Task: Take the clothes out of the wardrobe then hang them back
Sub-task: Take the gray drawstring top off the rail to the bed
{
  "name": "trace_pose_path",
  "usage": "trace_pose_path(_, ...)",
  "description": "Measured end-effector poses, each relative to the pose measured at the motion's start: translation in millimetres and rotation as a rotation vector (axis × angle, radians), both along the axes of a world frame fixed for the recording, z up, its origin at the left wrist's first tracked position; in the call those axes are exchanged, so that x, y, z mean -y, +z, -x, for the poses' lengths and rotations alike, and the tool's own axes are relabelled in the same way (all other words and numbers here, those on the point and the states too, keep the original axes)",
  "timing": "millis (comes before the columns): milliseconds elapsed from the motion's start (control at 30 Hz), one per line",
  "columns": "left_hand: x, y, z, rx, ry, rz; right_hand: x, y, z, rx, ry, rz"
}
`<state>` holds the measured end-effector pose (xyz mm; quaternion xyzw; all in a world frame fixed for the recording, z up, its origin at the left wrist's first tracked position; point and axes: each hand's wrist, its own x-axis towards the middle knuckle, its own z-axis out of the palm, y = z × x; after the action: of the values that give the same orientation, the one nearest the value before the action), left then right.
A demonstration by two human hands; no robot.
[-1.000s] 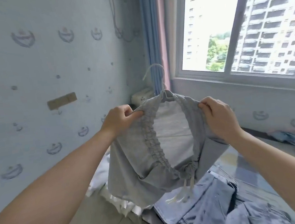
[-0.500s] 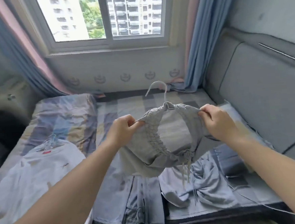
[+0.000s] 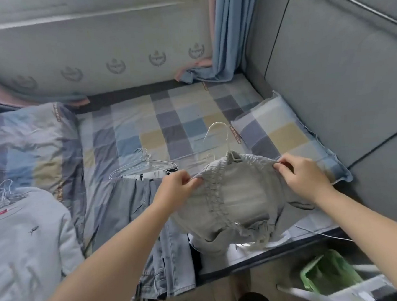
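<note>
Two hands hold one grey garment above the near right part of the bed. The left hand has its grip pinched on the gathered waistband at the garment's left side; the right hand has its grip pinched on the waistband at the right side, so the opening is stretched wide between them. One white hanger sticks up from the far edge of the waistband, its hook curving left. Drawstrings hang from the garment's near edge.

On the bed lie other clothes: one pair of pale blue jeans in the middle, running toward the near edge, and one white T-shirt at the near left with a small red label. A cluster of thin wire hangers rests at the jeans' far end; their number cannot be told. More hooks show at the T-shirt's collar. One checked pillow lies at the right, beside the grey headboard. One blue curtain hangs at the far right corner.
</note>
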<state>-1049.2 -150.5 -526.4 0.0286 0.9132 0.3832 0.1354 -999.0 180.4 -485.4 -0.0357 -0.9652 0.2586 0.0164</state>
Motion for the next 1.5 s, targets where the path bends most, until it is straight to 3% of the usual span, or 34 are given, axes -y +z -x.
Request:
trace_pose_path(433, -91.6, -128.5, 56.6, 0.273, 0.159, 0.167, -72.1, -155.8, 96.7, 0.406, 0.074, -0.021)
trace_pose_path(700, -120.0, -210.4, 124.0, 0.327, 0.287, 0.375, -71.2, -240.6, 186.1, 0.41, 0.088, -0.133)
trace_pose_path(833, -134.8, -236.7, 158.2, 0.373, 0.427, 0.317, -58.0, -272.9, 225.2, 0.348, 0.008, -0.162)
trace_pose_path(933, -141.6, -242.6, 154.0, 0.361, 0.31, 0.322, -45.1, -291.5, 226.9, 0.421, -0.037, -0.133)
trace_pose_path(1200, -124.6, -215.3, 92.6, 0.317, 0.076, 0.345, -16.8, -265.5, 153.7, 0.671, -0.037, -0.034)
trace_pose_path(1500, -104.9, -137.4, 67.3, 0.172, -0.075, 0.414, 9.6, -163.5, 105.1, 0.559, 0.043, -0.101)
